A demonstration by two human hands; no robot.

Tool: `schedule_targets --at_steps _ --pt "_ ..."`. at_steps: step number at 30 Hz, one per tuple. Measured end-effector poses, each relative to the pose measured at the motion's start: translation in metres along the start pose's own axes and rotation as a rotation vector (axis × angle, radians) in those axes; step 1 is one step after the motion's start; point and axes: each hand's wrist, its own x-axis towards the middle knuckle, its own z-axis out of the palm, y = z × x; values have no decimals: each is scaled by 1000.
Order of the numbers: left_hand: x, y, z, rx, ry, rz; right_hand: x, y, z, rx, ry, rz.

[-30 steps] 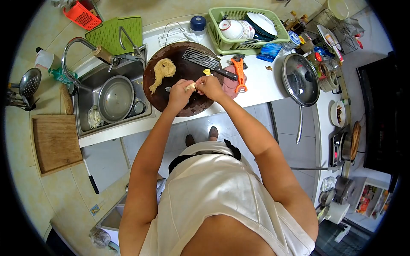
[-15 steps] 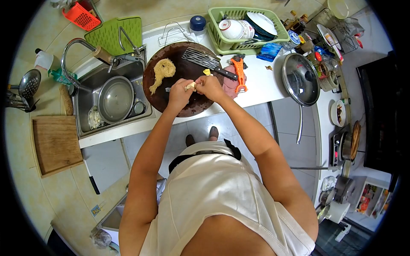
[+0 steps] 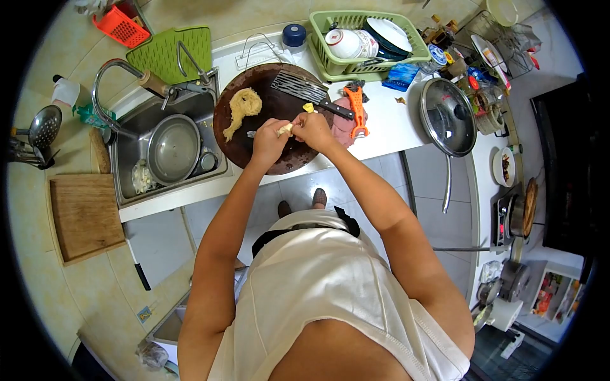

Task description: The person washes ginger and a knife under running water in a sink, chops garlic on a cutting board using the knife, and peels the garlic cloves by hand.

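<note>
Over the near part of the round dark chopping board (image 3: 289, 162), both my hands meet at a small pale piece of food (image 3: 286, 129). My left hand (image 3: 269, 141) pinches one side of it, while the fingers of my right hand (image 3: 312, 132) close on the other. Its exact kind is too small to tell. Beyond my hands lies a cleaver (image 3: 297, 85) with a patterned blade and black handle, a small yellow piece (image 3: 309, 108) beside it. A coil of pale yellow shredded food (image 3: 244, 105) rests on the board's left. An orange peeler (image 3: 358, 114) lies right of the handle, on a pink cloth (image 3: 343, 129).
On the left is a sink (image 3: 219, 166) holding a metal basin (image 3: 173, 149). A green dish basket (image 3: 321, 60) stands behind the board. To the right, a glass-lidded pan (image 3: 448, 117) has its handle reaching past the counter edge. A wooden tray (image 3: 86, 216) is at far left.
My hands stay together on the pale piece, with only slight finger movement. The whole view has shifted very slightly; the other things keep their places.
</note>
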Motion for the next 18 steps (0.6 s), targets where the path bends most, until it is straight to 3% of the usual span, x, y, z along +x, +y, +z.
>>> schedule_targets --at_steps 5,8,11,18 --pt "2 -6 -2 -171 -35 -58 -1 1 -1 138 -5 133" --pt "2 -14 3 -544 -112 -286 -1 2 -6 345 -44 263" --pt "4 -9 2 -703 -147 -321 -1 11 -8 523 -96 331" --pt "7 -6 3 -675 -111 -341 -7 -4 -15 795 -142 312"
